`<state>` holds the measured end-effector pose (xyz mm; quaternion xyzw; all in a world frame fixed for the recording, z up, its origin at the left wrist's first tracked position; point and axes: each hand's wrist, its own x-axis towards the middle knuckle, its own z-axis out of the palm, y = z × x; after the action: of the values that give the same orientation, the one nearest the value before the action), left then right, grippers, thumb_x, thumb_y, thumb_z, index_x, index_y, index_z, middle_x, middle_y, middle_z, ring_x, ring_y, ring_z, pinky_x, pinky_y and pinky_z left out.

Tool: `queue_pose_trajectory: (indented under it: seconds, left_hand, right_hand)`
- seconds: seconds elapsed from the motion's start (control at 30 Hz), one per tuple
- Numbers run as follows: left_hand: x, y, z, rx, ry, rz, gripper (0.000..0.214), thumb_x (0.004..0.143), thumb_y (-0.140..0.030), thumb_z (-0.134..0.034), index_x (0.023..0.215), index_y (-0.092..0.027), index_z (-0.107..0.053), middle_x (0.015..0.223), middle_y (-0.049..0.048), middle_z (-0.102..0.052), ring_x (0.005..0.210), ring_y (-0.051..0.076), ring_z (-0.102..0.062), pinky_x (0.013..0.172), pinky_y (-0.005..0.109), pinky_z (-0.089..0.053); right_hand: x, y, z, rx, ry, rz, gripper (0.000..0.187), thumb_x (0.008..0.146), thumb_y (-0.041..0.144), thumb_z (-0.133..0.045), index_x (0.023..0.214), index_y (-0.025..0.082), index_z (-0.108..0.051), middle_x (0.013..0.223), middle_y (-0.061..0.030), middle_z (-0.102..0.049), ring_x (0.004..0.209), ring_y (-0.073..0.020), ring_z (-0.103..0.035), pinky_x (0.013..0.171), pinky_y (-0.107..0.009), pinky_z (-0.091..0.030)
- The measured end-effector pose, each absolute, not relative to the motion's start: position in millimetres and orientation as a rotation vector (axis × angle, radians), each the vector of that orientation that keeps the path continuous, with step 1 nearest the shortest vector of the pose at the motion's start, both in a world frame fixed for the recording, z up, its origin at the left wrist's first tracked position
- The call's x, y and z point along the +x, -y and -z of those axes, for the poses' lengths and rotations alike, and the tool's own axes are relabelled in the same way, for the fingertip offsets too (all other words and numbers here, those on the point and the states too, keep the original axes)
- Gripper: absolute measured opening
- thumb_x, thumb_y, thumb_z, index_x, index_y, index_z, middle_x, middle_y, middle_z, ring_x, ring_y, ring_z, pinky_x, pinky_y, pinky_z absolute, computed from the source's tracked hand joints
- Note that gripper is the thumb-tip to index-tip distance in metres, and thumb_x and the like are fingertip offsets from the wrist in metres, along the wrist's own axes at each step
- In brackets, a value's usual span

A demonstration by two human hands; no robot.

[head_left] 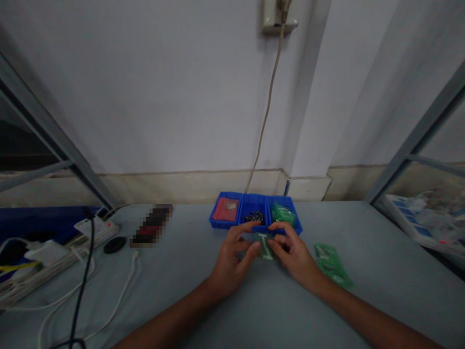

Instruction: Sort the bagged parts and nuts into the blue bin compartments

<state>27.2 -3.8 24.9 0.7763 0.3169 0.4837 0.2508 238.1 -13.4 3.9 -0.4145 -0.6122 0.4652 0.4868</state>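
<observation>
Between my hands is a small green translucent plastic bag [265,246] with a pale T-shaped mark or item in it; I cannot tell which. My left hand [231,259] pinches its left side, thumb toward the near edge. My right hand [293,252] grips the right side with bent fingers. Just behind my fingertips stand three joined blue bins. The left bin [222,224] holds red packets [227,209], the middle one small black and white parts [255,217], the right one green bags [282,214]. Another green bag [332,264], filled, lies right of my right hand.
On the left are a power strip [96,234], a white cable [125,286], a black cord [85,276], a black disc [115,245] and a blurred-out dark item [152,225]. A white tray [414,220] sits far right. Grey metal frames [399,169] flank the table [181,271].
</observation>
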Motion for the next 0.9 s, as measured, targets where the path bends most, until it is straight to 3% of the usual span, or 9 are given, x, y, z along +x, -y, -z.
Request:
queue_pose_trajectory:
  seconds: [0.17,0.27,0.4,0.57,0.7,0.8,0.9]
  left_hand:
    - [26.8,7.1,-28.6,2.217,-0.736,-1.204,0.022,0.106,-0.020,-0.059,0.114,-0.026,-0.079,0.124,0.0069,-0.078,0.115,0.025,-0.067,0.104,0.044,-0.049]
    - [28.1,4.4,-22.5,2.198,-0.798,-1.248,0.035,0.101,-0.010,-0.058,0.129,-0.026,-0.072,0.124,0.0069,-0.076,0.116,0.024,-0.065,0.104,0.043,-0.049]
    - [28.8,-0.7,-12.2,2.219,-0.873,-1.272,0.053,0.094,0.000,-0.053,0.138,-0.027,-0.065,0.123,0.0070,-0.073,0.114,0.024,-0.062,0.101,0.040,-0.049]
    - [29.2,-1.5,-11.0,2.152,-0.952,-1.257,0.044,0.094,-0.006,-0.061,0.133,-0.026,-0.068,0.112,0.0069,-0.071,0.099,0.022,-0.060,0.089,0.035,-0.050]
    - [28.6,-0.8,-15.7,2.098,-1.051,-1.214,0.017,0.102,-0.023,-0.061,0.110,-0.022,-0.076,0.093,0.0045,-0.070,0.085,0.021,-0.057,0.080,0.032,-0.046]
    - [28.4,-1.9,-14.9,1.987,-1.148,-1.153,0.031,0.107,-0.038,-0.054,0.092,-0.019,-0.073,0.081,0.0024,-0.065,0.077,0.019,-0.055,0.072,0.030,-0.041]
    - [28.6,-3.8,-10.9,1.888,-1.149,-1.111,0.042,0.109,-0.046,-0.049,0.084,-0.017,-0.068,0.078,0.0009,-0.060,0.075,0.018,-0.054,0.070,0.029,-0.040]
  right_hand:
    - [240.3,10.9,-6.5,-1.065,1.477,-1.068,0.031,0.104,0.054,-0.061,0.105,0.023,-0.061,0.068,0.0046,-0.055,0.050,-0.0112,-0.042,0.047,-0.024,-0.028]
    - [240.0,10.5,-5.5,-1.066,1.450,-1.075,0.035,0.108,0.056,-0.051,0.105,0.023,-0.062,0.073,0.0017,-0.063,0.048,-0.0110,-0.044,0.045,-0.024,-0.030]
    - [240.3,11.3,-4.2,-1.046,1.523,-1.007,0.035,0.110,0.052,-0.050,0.097,0.022,-0.062,0.077,0.0017,-0.060,0.052,-0.0110,-0.045,0.048,-0.025,-0.035]
    - [241.8,12.6,-8.2,-1.031,1.667,-0.788,0.025,0.109,0.045,-0.055,0.109,0.023,-0.067,0.091,-0.0026,-0.064,0.075,-0.0172,-0.059,0.064,-0.027,-0.047]
    - [243.7,14.2,-14.9,-0.973,1.743,-0.630,0.027,0.111,0.039,-0.051,0.105,0.023,-0.072,0.100,-0.0068,-0.065,0.096,-0.0227,-0.065,0.087,-0.035,-0.053]
    - [244.5,16.8,-19.1,-0.947,1.801,-0.605,0.028,0.111,0.035,-0.052,0.107,0.024,-0.076,0.115,-0.0101,-0.067,0.111,-0.0252,-0.065,0.100,-0.040,-0.052]
    - [243.8,19.0,-19.7,-0.913,1.858,-0.651,0.024,0.110,0.030,-0.053,0.117,0.026,-0.076,0.116,-0.0087,-0.071,0.106,-0.0235,-0.068,0.097,-0.039,-0.053]
